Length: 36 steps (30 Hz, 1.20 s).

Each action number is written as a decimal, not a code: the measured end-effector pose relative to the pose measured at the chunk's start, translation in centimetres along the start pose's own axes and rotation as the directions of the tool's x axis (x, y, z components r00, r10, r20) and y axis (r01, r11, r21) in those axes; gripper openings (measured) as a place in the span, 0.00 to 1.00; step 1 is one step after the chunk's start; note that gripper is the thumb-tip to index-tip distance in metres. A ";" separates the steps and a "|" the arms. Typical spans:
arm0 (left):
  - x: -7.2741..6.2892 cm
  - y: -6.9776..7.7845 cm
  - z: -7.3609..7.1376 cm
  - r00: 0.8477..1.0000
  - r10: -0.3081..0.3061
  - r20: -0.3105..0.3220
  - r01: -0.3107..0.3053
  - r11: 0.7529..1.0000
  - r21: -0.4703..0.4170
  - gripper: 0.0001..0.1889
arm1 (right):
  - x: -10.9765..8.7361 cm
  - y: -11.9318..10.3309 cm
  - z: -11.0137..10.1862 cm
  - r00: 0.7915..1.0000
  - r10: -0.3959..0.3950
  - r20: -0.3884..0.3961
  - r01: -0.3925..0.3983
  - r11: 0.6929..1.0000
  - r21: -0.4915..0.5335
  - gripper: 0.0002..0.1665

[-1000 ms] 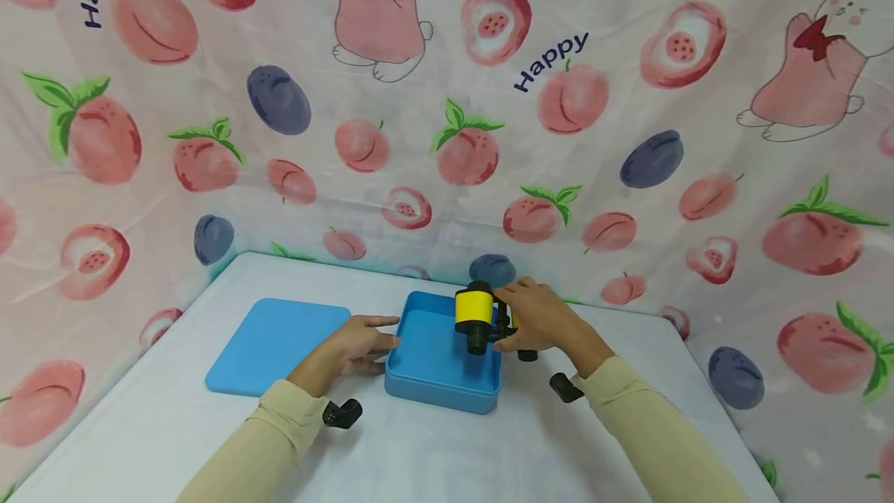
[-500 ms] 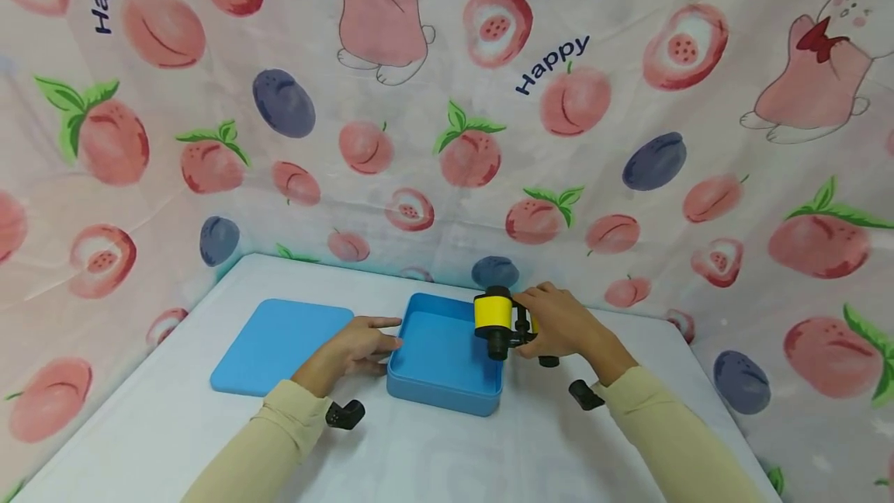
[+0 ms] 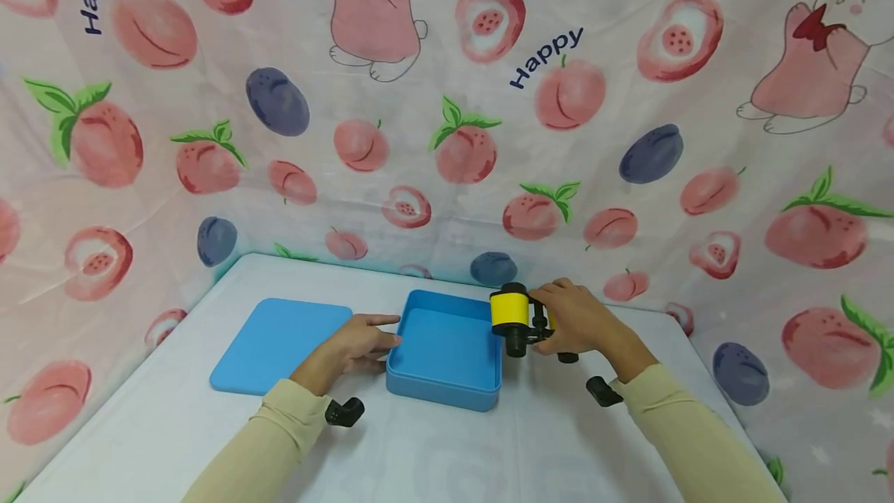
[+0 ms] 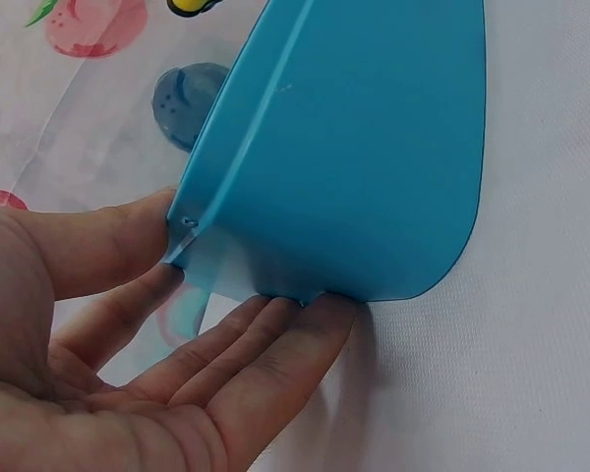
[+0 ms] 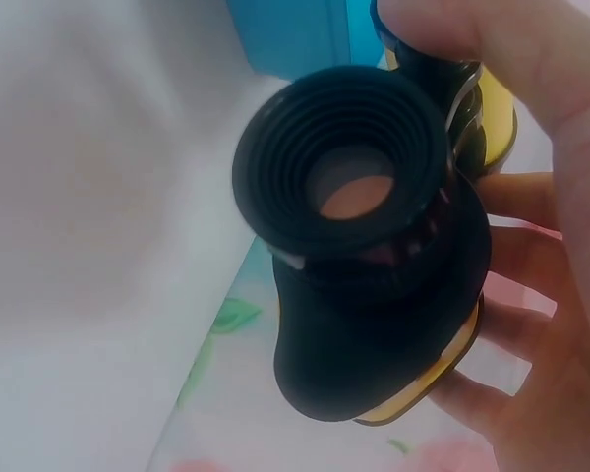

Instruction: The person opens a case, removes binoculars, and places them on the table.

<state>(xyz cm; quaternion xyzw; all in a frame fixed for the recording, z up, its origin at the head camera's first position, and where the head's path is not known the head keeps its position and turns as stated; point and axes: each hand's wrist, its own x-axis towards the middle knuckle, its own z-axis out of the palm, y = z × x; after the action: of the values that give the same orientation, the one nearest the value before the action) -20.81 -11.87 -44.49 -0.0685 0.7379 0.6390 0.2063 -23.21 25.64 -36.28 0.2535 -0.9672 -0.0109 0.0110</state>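
The right hand [image 3: 573, 318] holds the yellow and black binoculars [image 3: 510, 309]. Its fingers curl round one tube and pinch it, with the thumb on one side and the other fingers on the far side. One tube is a good size to grab, so that is likely why the hand holds there. The binoculars are at the right side of the blue box [image 3: 442, 394], with the far tube right by the rim. I can't tell if they touch the box or the tabletop [image 3: 538, 452].

The left hand [image 3: 355, 344] touches the left side of the box. Its fingers are mostly straight. Two reach up near the rim, spread away from the rest, and the lower ones lie close together on the wall. They press on the outside and pinch nothing. This looks like a way to keep the box from sliding.

The blue lid [image 3: 279, 344] lies flat on the left, partly behind the left arm. Maybe it is there to be out of the way of the box.

Now I count: one pair of binoculars with two tubes, one box, one lid, two hands, two tan sleeves [image 3: 247, 441], two black gadgets [image 3: 344, 412] at the wrists, and one fruit cloth [image 3: 391, 107] behind.
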 end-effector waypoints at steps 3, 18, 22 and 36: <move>0.0 0.0 0.0 1.000 -0.002 -0.002 0.002 1.000 -0.001 0.31 | -0.3 0.4 -0.2 1.000 0.001 0.001 -0.001 1.000 0.011 0.53; 0.0 0.6 0.0 1.000 -0.003 -0.005 0.003 1.000 -0.019 0.31 | -1.7 2.9 -1.2 0.999 -0.004 -0.036 0.004 1.000 0.022 0.52; -0.1 0.1 0.2 1.000 -0.012 -0.007 0.012 1.000 -0.011 0.30 | -2.4 3.3 -1.1 1.000 -0.006 -0.027 0.007 0.999 0.047 0.51; 0.0 -0.1 0.3 1.000 -0.005 -0.017 0.005 1.000 -0.007 0.31 | -3.1 4.4 -0.9 1.000 0.001 -0.017 0.000 0.997 0.072 0.53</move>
<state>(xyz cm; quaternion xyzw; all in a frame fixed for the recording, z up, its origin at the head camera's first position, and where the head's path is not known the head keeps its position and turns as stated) -20.66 -11.59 -44.65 -0.0763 0.7372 0.6405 0.2014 -22.64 30.94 -35.32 0.2534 -0.9669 0.0262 0.0103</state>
